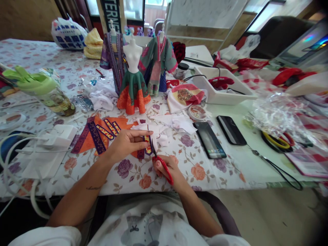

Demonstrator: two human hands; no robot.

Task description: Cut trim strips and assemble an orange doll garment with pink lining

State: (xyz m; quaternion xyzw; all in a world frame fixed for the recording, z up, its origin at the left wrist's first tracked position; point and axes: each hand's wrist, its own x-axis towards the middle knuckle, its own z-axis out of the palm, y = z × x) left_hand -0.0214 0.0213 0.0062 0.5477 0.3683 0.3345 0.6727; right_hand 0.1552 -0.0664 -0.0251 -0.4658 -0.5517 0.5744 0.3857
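Mid-frame, left hand pinches strip; right hand clasps scissors. Clean trim likely wants strip taut, blades hugging edge.

From my station I saw room for the right hand to slide along the near edge of the tabletop, short of the closer phone. Straight ahead, the three dressed mannequins walled off the way. On the left, the white power block and looping cables obstructed any low sweep.
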